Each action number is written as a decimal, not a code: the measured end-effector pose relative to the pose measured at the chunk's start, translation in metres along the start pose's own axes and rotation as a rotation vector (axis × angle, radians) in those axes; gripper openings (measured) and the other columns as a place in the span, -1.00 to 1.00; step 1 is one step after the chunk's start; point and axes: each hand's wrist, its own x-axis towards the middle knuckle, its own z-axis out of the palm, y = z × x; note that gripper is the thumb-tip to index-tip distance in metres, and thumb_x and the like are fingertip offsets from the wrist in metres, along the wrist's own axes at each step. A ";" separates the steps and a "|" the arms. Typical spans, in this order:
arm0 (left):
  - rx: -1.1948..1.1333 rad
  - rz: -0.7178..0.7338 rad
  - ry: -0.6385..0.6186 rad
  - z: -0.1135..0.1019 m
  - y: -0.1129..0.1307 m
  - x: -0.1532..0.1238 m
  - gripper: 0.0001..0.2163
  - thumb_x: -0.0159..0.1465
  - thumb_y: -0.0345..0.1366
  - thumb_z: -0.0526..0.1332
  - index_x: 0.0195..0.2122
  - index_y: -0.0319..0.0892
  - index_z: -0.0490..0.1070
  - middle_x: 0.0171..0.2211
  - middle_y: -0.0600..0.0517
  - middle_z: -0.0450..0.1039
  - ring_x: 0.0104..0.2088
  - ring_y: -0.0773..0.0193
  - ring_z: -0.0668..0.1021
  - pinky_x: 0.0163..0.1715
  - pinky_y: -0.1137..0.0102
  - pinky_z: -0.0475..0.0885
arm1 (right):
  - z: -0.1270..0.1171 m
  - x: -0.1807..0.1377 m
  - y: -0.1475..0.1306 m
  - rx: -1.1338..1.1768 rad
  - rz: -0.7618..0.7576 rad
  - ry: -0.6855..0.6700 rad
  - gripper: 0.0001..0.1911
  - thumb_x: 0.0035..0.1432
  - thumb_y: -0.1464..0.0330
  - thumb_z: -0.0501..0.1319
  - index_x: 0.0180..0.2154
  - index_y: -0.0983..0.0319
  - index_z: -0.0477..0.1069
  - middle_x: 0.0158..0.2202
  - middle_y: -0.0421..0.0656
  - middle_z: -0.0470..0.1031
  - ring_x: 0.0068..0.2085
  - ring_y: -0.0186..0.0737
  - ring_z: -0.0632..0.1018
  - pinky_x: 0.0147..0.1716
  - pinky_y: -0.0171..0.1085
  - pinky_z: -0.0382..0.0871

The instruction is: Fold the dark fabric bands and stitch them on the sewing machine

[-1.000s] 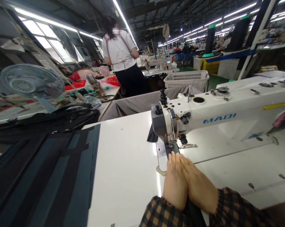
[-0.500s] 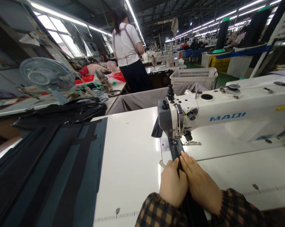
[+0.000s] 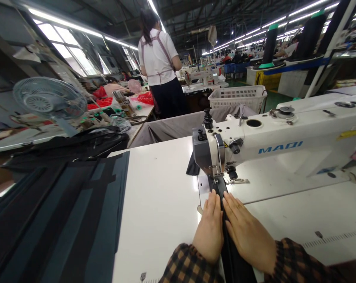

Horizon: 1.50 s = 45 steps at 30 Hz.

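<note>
Black, long, narrow fabric-like strip runs between the two hands and passes beneath the small metal presser foot. Left hand: laid flat along the strip's left side, fingers straight and together, pressing without a grip. Right hand: laid flat on the right side, fingers extended toward the foot, likewise not closed on anything. Both wrists carry black-and-brown checked sleeves.

Handling, as judged by appearance: the strip is probably light and pliable, with a smooth face that may slide readily on the glossy table. Breakage is unlikely; creasing or skewing is the likelier fault. Guide it by flat pressure on both long edges in front of the foot, with fingertips clear of the needle area.

Above the strip stands the white sewing machine with blue lettering. Behind its head, a dark flat piece of material shows; whether it joins the strip cannot be told. Glossy white table supports the work. To the left lies a stack of blue-grey panels with black bands. Beyond the table are a pale blue round fan, a white slotted plastic basket and a person in a white top.
</note>
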 end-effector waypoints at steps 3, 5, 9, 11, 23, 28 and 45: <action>0.025 0.001 0.017 0.002 0.001 0.000 -0.56 0.21 -0.54 -0.16 0.15 -0.46 -0.09 0.19 -0.30 -0.11 0.20 0.15 -0.11 0.12 0.14 0.12 | 0.000 0.003 -0.001 0.009 0.014 0.006 -0.48 0.15 0.42 -0.07 0.15 0.44 0.00 0.18 0.08 -0.01 0.19 -0.09 0.03 0.09 -0.10 0.15; 0.018 -0.010 0.036 0.001 0.001 0.000 -0.56 0.21 -0.53 -0.15 0.14 -0.45 -0.06 0.18 -0.30 -0.08 0.20 0.16 -0.09 0.11 0.15 0.15 | 0.000 0.004 -0.002 0.027 0.023 0.022 -0.49 0.14 0.45 -0.08 0.14 0.44 0.01 0.18 0.08 0.00 0.19 -0.10 0.02 0.09 -0.10 0.15; -0.007 -0.039 0.045 -0.003 0.004 0.004 -0.56 0.22 -0.51 -0.15 0.15 -0.41 -0.05 0.18 -0.27 -0.07 0.20 0.17 -0.06 0.10 0.18 0.18 | 0.001 0.005 -0.002 0.050 0.032 0.035 -0.49 0.13 0.47 -0.09 0.14 0.44 0.02 0.18 0.08 0.00 0.19 -0.11 0.02 0.09 -0.09 0.15; -0.008 -0.046 0.039 -0.004 0.007 0.006 -0.56 0.22 -0.52 -0.15 0.15 -0.41 -0.04 0.18 -0.27 -0.06 0.20 0.17 -0.05 0.10 0.18 0.17 | 0.002 0.005 -0.002 0.051 0.033 0.030 -0.49 0.14 0.46 -0.10 0.14 0.44 0.01 0.18 0.07 0.00 0.19 -0.12 0.03 0.09 -0.09 0.16; 0.072 -0.076 -0.020 0.002 0.005 0.010 -0.51 0.15 -0.59 -0.14 0.15 -0.42 -0.05 0.20 -0.27 -0.14 0.20 0.13 -0.13 0.12 0.18 0.13 | -0.002 0.009 0.005 0.009 -0.021 -0.048 -0.48 0.15 0.46 -0.11 0.16 0.45 -0.03 0.19 0.06 -0.04 0.20 -0.12 0.00 0.11 -0.10 0.12; 0.124 -0.019 -0.035 0.003 -0.002 0.011 -0.49 0.13 -0.57 -0.11 0.15 -0.43 -0.07 0.20 -0.27 -0.13 0.20 0.10 -0.12 0.13 0.16 0.12 | -0.002 0.012 0.011 -0.041 -0.045 -0.078 -0.48 0.15 0.48 -0.13 0.16 0.47 -0.05 0.21 0.08 -0.09 0.20 -0.08 -0.02 0.11 -0.11 0.11; -0.088 0.317 0.057 -0.031 -0.040 0.020 -0.54 0.10 -0.15 0.15 -0.03 -0.30 0.21 -0.03 -0.18 0.28 0.04 0.05 0.29 0.11 0.04 0.11 | -0.022 0.029 0.036 -0.061 -0.244 0.004 -0.63 0.14 0.35 0.03 -0.02 0.33 0.27 -0.01 -0.05 0.31 0.03 -0.12 0.27 0.09 0.01 0.04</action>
